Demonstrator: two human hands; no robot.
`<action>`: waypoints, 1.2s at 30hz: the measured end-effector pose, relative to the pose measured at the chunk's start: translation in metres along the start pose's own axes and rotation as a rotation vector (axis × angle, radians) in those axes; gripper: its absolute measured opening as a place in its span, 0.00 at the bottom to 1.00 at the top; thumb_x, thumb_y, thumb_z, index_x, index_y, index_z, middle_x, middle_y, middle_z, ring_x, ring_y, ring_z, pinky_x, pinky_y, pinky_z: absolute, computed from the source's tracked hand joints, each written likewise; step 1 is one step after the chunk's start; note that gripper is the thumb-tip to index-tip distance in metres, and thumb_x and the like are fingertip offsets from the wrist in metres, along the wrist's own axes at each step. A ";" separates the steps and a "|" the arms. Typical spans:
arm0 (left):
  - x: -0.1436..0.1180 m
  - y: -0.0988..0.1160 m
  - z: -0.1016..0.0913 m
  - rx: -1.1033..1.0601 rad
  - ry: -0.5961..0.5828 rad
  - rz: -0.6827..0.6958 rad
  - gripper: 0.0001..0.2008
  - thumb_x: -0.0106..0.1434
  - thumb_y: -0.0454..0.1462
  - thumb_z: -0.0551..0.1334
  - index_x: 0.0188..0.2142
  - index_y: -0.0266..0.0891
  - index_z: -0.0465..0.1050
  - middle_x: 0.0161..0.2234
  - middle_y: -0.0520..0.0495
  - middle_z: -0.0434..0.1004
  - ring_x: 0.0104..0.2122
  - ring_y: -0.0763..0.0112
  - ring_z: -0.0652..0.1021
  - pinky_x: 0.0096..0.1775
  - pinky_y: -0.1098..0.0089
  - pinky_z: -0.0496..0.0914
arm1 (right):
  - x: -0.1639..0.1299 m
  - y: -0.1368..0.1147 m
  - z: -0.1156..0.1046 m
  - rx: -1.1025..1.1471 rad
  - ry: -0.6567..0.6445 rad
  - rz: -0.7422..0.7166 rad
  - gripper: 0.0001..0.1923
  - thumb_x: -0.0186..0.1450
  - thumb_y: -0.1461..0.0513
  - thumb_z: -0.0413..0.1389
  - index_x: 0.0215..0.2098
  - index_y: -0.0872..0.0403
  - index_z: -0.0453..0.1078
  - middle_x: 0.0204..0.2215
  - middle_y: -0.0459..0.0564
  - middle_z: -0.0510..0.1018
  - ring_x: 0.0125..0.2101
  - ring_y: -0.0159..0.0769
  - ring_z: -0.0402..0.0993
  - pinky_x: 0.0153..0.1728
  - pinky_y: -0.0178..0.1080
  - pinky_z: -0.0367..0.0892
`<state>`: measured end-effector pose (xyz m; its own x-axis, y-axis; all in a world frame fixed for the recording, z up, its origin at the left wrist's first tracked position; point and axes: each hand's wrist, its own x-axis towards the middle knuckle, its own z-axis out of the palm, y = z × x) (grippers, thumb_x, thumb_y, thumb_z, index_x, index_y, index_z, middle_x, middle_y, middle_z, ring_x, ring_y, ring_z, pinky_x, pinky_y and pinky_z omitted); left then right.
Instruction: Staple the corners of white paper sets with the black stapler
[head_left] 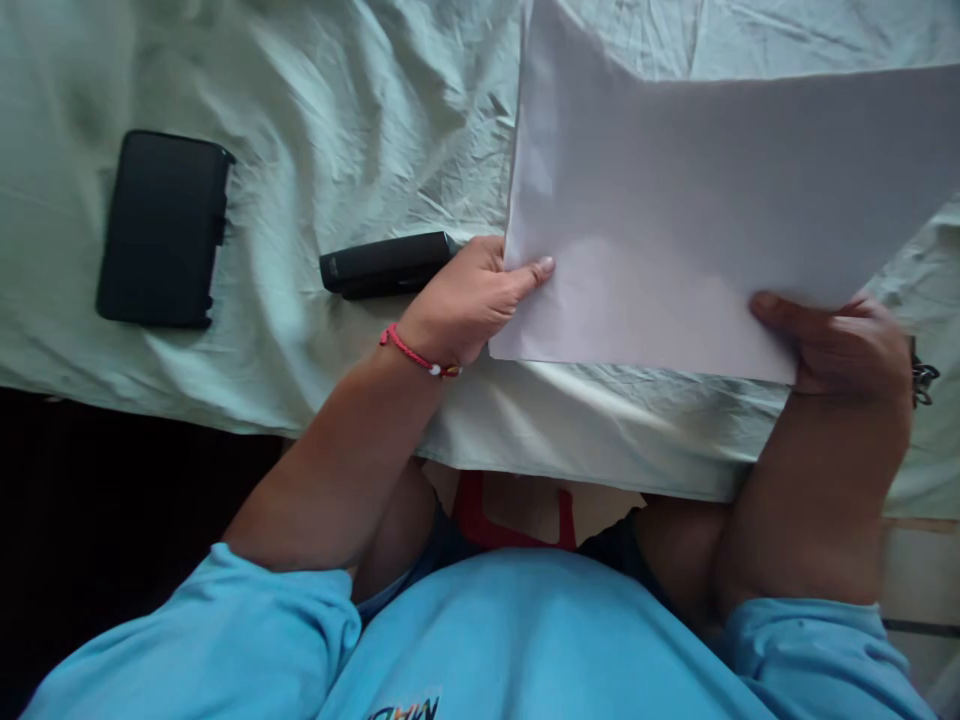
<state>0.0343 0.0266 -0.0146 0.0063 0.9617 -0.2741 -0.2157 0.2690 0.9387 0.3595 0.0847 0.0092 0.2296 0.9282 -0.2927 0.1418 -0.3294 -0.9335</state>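
Note:
A stack of white paper sheets (675,210) is lifted over a table covered with pale green cloth (337,130). My left hand (469,300) grips the sheets at their lower left corner, thumb on top. My right hand (840,345) holds the lower right edge, thumb pressed onto the paper. A red cord bracelet (416,355) circles my left wrist. A black stapler (386,265) lies on the cloth just left of my left hand, touching or nearly touching its knuckles.
A black rectangular case (161,230) lies flat at the left of the cloth. The table's near edge (585,470) runs above my lap. My light blue shirt (525,640) fills the bottom of the view. Dark floor lies at the lower left.

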 end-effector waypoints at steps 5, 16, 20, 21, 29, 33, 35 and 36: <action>-0.001 0.003 0.001 0.099 0.032 -0.033 0.10 0.66 0.42 0.72 0.37 0.40 0.77 0.32 0.48 0.83 0.38 0.58 0.85 0.42 0.62 0.80 | 0.009 0.001 -0.002 -0.093 0.031 0.114 0.28 0.38 0.63 0.80 0.38 0.56 0.82 0.42 0.55 0.86 0.35 0.40 0.82 0.32 0.39 0.81; -0.021 0.029 -0.011 0.494 0.688 0.619 0.08 0.77 0.42 0.64 0.38 0.45 0.76 0.28 0.61 0.77 0.25 0.79 0.76 0.31 0.64 0.71 | 0.012 0.004 -0.001 0.031 0.115 0.024 0.27 0.35 0.66 0.77 0.35 0.56 0.81 0.43 0.52 0.86 0.39 0.38 0.82 0.43 0.39 0.83; -0.009 0.031 -0.039 0.580 0.742 0.599 0.06 0.74 0.34 0.62 0.39 0.46 0.75 0.34 0.58 0.79 0.36 0.72 0.82 0.43 0.59 0.76 | 0.008 0.000 0.008 0.048 0.090 0.032 0.27 0.35 0.66 0.77 0.35 0.56 0.82 0.39 0.51 0.84 0.39 0.40 0.82 0.48 0.43 0.83; -0.009 0.031 -0.045 0.634 0.741 0.570 0.06 0.73 0.33 0.61 0.40 0.45 0.75 0.36 0.56 0.79 0.38 0.71 0.82 0.44 0.58 0.75 | 0.007 -0.001 0.011 0.054 0.079 0.035 0.27 0.35 0.66 0.77 0.36 0.56 0.81 0.39 0.52 0.84 0.39 0.40 0.82 0.49 0.44 0.83; -0.012 0.031 -0.064 1.059 0.592 0.100 0.14 0.71 0.51 0.64 0.33 0.47 0.77 0.29 0.50 0.71 0.41 0.60 0.72 0.53 0.54 0.65 | 0.001 0.003 0.029 0.071 0.017 0.072 0.27 0.34 0.66 0.77 0.33 0.57 0.79 0.41 0.54 0.85 0.39 0.42 0.82 0.43 0.44 0.83; -0.005 0.028 -0.055 1.156 0.590 0.135 0.16 0.69 0.50 0.59 0.29 0.49 0.76 0.30 0.44 0.80 0.38 0.51 0.76 0.44 0.52 0.65 | 0.001 0.007 0.030 0.039 -0.025 0.064 0.28 0.35 0.64 0.78 0.36 0.56 0.82 0.42 0.53 0.85 0.39 0.41 0.82 0.41 0.42 0.83; -0.002 0.026 -0.051 1.181 0.544 0.149 0.16 0.69 0.50 0.58 0.28 0.49 0.76 0.32 0.41 0.83 0.37 0.47 0.78 0.41 0.51 0.63 | 0.002 0.008 0.030 0.039 -0.041 0.062 0.27 0.36 0.63 0.78 0.35 0.55 0.81 0.42 0.52 0.85 0.40 0.41 0.82 0.43 0.44 0.83; -0.001 0.024 -0.050 1.178 0.529 0.161 0.16 0.68 0.50 0.59 0.28 0.49 0.75 0.32 0.40 0.83 0.37 0.46 0.79 0.40 0.52 0.63 | 0.002 0.008 0.029 0.043 -0.043 0.061 0.27 0.36 0.63 0.78 0.35 0.55 0.80 0.42 0.52 0.85 0.41 0.42 0.82 0.44 0.44 0.83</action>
<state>-0.0196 0.0296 -0.0020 -0.3806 0.9226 0.0625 0.8054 0.2975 0.5127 0.3334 0.0890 -0.0053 0.1944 0.9138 -0.3567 0.0871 -0.3782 -0.9216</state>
